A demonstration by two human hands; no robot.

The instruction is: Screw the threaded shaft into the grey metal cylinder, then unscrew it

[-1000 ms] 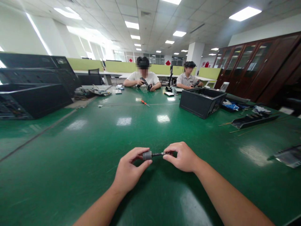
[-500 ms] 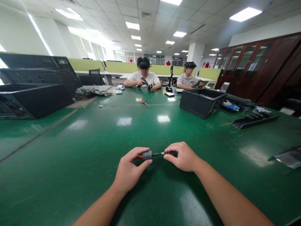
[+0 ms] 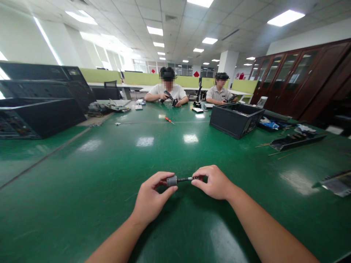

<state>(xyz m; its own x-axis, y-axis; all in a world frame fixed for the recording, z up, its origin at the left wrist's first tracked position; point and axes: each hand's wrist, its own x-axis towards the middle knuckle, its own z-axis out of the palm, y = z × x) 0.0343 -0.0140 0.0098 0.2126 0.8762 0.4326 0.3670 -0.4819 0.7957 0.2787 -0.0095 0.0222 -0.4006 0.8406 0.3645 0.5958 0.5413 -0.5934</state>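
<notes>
Just above the green tabletop, or resting on it (I cannot tell which), a small grey cylinder (image 3: 172,181) lies sideways. My left hand (image 3: 152,197) pinches it between thumb and fingers. From its right end runs a thin dark rod (image 3: 182,179) with a silvery section, then a dark, ridged or coiled end (image 3: 195,178). My right hand (image 3: 214,182) holds that ridged end between thumb and forefinger, partly hiding it. Whether rod and cylinder are one piece does not show.
A green table (image 3: 115,182) spreads all around. Ahead lies an orange screwdriver (image 3: 168,119). Black computer cases stand right (image 3: 237,118) and left (image 3: 55,117). A dark metal tray (image 3: 296,140) sits at right. Across the table, two people (image 3: 166,87) handle dark tools.
</notes>
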